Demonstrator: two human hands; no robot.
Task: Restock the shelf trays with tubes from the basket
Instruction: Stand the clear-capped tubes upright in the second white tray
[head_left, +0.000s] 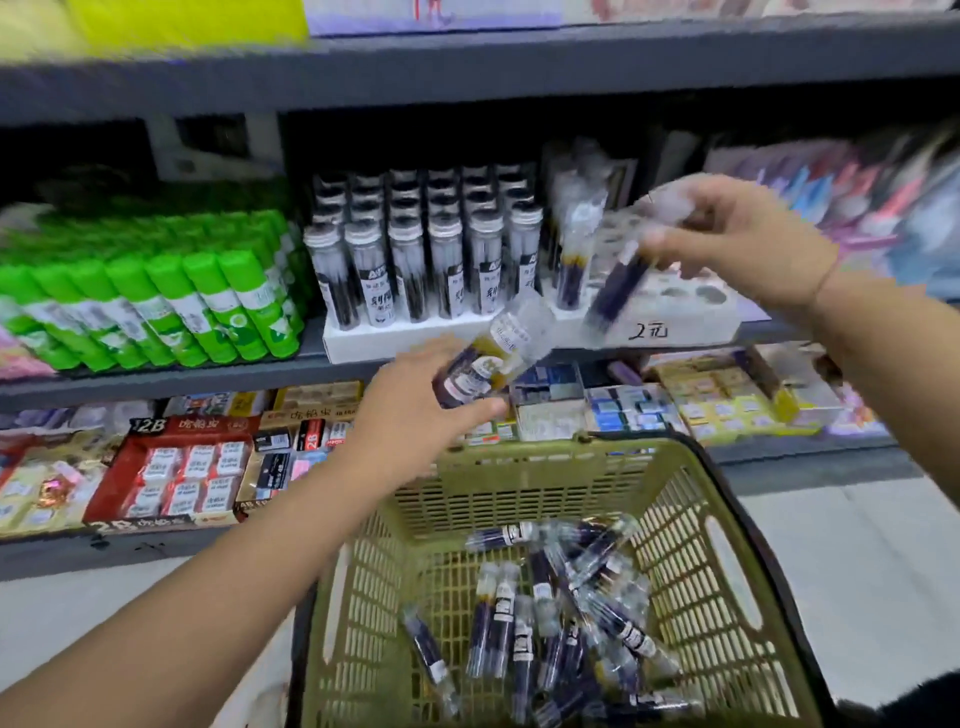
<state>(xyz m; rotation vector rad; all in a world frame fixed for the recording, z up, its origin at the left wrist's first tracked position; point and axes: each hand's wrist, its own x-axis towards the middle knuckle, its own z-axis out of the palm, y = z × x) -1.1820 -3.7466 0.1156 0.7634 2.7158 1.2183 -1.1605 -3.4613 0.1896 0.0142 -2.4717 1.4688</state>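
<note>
1. Step in hand, by my reading: slotting a tube into the tray. The right hand (737, 244) pinches one dark tube (615, 288) by its clear upper end. It hangs tilted, its lower end low over the front of the white tray (675, 317) on the shelf (156, 382).
2. The left hand (421, 410) grips a small bunch of tubes (485, 364) just below the shelf edge and above the basket (727, 571), probably as a ready supply.
3. The tray's right part shows several open holes. At least one standing tube (571, 270) sits at its left, beside full rows of black-capped tubes (426, 260).
4. Many loose tubes (561, 613) lie in the basket bottom, so restocking looks far from done.
5. The next move calls for bringing the tube upright, lining its base with an open hole and pressing it straight down. Another tube can then be taken from the left hand. Blur hides which hole is aimed at.
</note>
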